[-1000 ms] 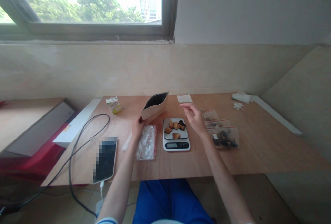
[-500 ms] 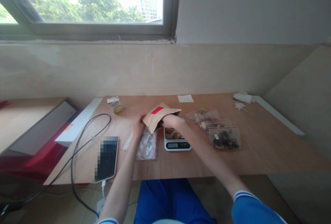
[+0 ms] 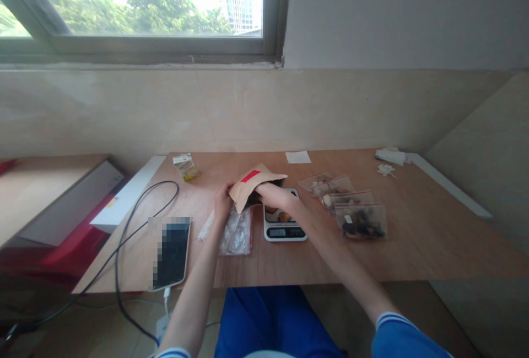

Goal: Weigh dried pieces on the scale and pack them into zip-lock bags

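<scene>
1. The kraft paper pouch (image 3: 247, 188) looks light and soft, so I'd judge it creases easily; its rim seems the best place to hold.
2. It's held up between my hands, partly over the digital kitchen scale (image 3: 285, 232).
3. My left hand (image 3: 223, 204) has its fingers clamped on the pouch's left side. My right hand (image 3: 273, 196) enters the pouch's mouth, its fingertips hidden, so I can't tell whether they're apart or together.

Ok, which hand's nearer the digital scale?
Right. The right hand is over the rear of the digital scale; the left hand is left of the scale, holding the kraft paper bag.
</scene>
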The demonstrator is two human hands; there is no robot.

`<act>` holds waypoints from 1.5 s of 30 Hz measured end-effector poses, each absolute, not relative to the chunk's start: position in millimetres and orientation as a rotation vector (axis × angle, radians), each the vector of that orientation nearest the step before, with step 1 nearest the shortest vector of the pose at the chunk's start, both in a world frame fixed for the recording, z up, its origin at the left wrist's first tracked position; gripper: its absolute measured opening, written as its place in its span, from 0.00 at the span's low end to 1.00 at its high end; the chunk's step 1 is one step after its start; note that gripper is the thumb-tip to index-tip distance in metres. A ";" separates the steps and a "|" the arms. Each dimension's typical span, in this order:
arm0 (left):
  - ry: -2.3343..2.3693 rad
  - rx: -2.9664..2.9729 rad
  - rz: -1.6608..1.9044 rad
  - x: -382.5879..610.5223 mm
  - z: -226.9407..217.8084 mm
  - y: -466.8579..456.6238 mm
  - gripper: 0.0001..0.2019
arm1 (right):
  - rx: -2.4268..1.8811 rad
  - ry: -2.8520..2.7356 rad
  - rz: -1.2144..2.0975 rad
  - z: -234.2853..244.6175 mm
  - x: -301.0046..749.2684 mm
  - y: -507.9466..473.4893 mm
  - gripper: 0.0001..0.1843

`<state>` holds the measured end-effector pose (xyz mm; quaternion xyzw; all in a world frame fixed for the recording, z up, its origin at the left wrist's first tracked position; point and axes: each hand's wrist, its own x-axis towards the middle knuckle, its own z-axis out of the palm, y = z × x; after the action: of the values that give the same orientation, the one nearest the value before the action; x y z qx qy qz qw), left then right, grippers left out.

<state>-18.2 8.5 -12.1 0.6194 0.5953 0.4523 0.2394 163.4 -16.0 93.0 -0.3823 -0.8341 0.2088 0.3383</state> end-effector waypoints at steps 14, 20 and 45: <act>1.736 1.652 1.167 -17.6 -13.2 14.4 0.17 | -1.158 -1.889 0.676 134.8 256.2 -85.9 0.17; 1.748 1.642 1.149 -18.0 -11.5 15.3 0.18 | -1.380 -1.857 0.656 54.9 278.1 -98.7 0.16; 1.713 1.666 1.181 -19.6 -14.2 16.0 0.18 | -1.326 -2.014 0.530 37.4 273.1 -91.1 0.15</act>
<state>-19.6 16.0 -14.2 0.6073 0.6245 0.4307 0.2358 273.1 -91.1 37.4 -0.5069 -0.7700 0.2028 0.3301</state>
